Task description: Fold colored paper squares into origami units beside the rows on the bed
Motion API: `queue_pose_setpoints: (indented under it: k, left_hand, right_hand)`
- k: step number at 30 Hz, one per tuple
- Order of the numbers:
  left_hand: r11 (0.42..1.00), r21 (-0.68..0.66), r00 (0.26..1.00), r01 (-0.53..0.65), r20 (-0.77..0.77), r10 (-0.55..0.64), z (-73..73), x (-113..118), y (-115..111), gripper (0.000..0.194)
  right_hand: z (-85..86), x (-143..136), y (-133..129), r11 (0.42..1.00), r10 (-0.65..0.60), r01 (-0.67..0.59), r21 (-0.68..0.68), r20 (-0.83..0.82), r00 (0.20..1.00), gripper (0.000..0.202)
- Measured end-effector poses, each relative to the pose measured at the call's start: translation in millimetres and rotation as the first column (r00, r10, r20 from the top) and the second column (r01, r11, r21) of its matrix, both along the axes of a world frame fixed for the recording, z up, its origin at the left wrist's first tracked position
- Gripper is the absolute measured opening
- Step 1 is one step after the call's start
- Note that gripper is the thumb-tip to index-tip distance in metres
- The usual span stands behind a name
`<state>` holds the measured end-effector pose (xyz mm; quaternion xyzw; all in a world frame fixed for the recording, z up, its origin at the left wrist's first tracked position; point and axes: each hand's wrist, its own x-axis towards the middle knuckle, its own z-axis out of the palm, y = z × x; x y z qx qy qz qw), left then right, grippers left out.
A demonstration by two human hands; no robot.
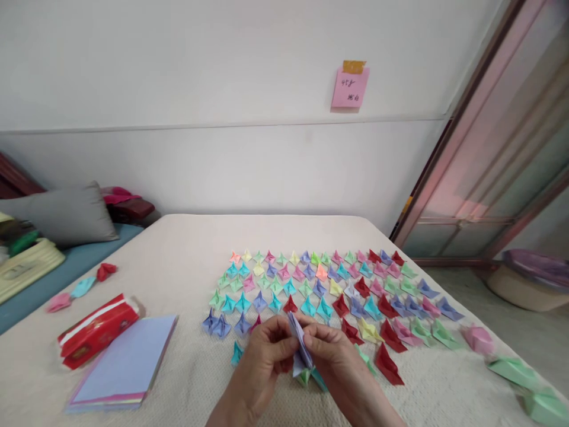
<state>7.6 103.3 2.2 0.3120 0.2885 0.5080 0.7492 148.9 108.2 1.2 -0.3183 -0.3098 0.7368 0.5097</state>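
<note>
Between both hands I hold a small piece of folded lavender paper (300, 343), upright and several layers thick. My left hand (269, 351) pinches it from the left with thumb and fingers. From the right, the thumb and fingers of my right hand (328, 350) press on its other side. Rows of coloured folded paper boats (284, 273) cover the table beyond and around my hands. A dark red paper boat (388, 364) lies just right of my right hand. Parts of a few green and blue folded papers are hidden below my hands.
A stack of coloured paper sheets (127, 362) lies left, beside a red and white packet (98, 331). Other folded papers sit at the left edge and a green one (514, 371) at the right edge of the cloth-covered table (191, 249). A pink note (350, 88) hangs on the wall.
</note>
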Motion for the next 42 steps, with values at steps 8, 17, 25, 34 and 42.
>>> queue_pose_setpoints:
  k: [8, 17, 25, 34, 42]
  left_hand:
    - [0.989, -0.131, 0.996, 0.072, 0.052, -0.066, -7.3, -7, 4, 0.012]
    - [0.980, -0.196, 0.997, 0.038, 0.070, -0.025, 0.6, -9, 6, 0.015]
    - [0.999, -0.046, 0.973, 0.005, -0.231, -0.016, -2.0, -10, 5, 0.021]
    - [0.961, 0.205, 0.838, -0.185, -0.477, 0.263, -4.3, -4, 10, 0.023]
    - [0.943, 0.278, 0.853, -0.185, -0.430, 0.294, 5.8, -4, 3, 0.009]
  right_hand:
    - [2.5, 10, 5, 0.995, 0.028, -0.030, -0.093, -0.017, 0.999, 0.017]
    - [-2.8, 15, 9, 0.984, -0.026, 0.028, -0.174, 0.011, 1.000, 0.012]
    - [4.4, 13, 6, 0.995, -0.086, 0.075, 0.059, 0.218, 0.972, 0.025]
    - [-6.7, 11, 10, 0.987, -0.125, 0.069, 0.147, 0.425, 0.896, 0.021]
    - [-1.6, 10, 7, 0.978, -0.154, 0.076, 0.196, 0.419, 0.895, 0.012]
